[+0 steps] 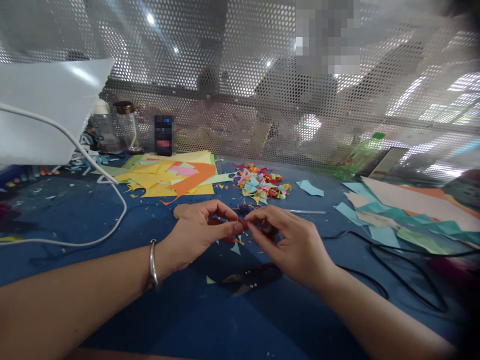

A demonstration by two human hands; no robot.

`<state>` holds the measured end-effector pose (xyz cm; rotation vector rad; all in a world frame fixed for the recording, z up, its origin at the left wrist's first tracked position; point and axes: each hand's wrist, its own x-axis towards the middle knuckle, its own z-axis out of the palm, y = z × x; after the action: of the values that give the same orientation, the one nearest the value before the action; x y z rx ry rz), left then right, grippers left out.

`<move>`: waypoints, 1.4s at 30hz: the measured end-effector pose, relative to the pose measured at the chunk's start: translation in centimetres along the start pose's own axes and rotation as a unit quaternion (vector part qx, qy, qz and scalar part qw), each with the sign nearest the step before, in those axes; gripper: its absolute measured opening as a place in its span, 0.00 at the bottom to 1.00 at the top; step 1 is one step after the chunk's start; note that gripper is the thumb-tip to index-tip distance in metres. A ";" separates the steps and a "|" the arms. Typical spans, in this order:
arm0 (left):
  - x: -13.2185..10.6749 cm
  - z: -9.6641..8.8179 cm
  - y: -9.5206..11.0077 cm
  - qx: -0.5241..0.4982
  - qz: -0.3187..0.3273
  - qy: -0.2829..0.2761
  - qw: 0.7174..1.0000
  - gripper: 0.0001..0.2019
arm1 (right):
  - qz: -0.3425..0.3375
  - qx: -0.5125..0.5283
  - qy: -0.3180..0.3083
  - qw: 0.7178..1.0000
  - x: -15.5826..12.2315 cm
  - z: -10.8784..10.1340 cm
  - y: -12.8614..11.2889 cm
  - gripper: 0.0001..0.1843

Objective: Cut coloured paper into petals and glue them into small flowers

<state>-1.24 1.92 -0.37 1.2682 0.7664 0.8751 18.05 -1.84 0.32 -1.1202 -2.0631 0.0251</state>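
Observation:
My left hand (204, 225) and my right hand (287, 240) meet above the middle of the blue table. Between their fingertips is a small orange-red paper piece (243, 223), pinched from both sides. Its exact shape is mostly hidden by the fingers. Below the hands lie dark-handled thread snips (253, 278), blades pointing left, with a green paper scrap (210, 280) beside the tips. Just beyond my fingers a heap of small multicoloured paper pieces (262, 182) rests on the table. A thin pale stick (307, 212) lies behind my right hand.
Yellow and orange paper sheets (161, 177) lie at back left, near a phone (164, 135) and a glass bottle (128, 130). A white cable (122, 210) curves at left; black cables (397, 270) loop at right, near coloured strips (397, 215). A perforated metal screen (240, 115) stands behind.

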 end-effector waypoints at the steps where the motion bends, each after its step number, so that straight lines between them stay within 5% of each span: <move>1: 0.0 0.0 0.0 -0.002 -0.004 -0.002 1.000 0.15 | 0.003 0.002 -0.001 1.000 0.0 0.0 0.0 0.05; 18: -0.1 -0.2 0.2 -0.053 -0.026 -0.042 0.997 0.13 | 0.037 0.042 -0.001 0.998 0.2 -0.2 -0.2 0.04; 42: 0.1 -0.3 0.5 -0.072 -0.051 -0.038 0.995 0.13 | -0.031 0.050 -0.027 0.998 0.3 -0.7 0.2 0.05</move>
<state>-1.51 2.15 0.09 1.1183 0.6890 0.7808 18.57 -1.69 0.96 -1.0040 -2.1203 0.1280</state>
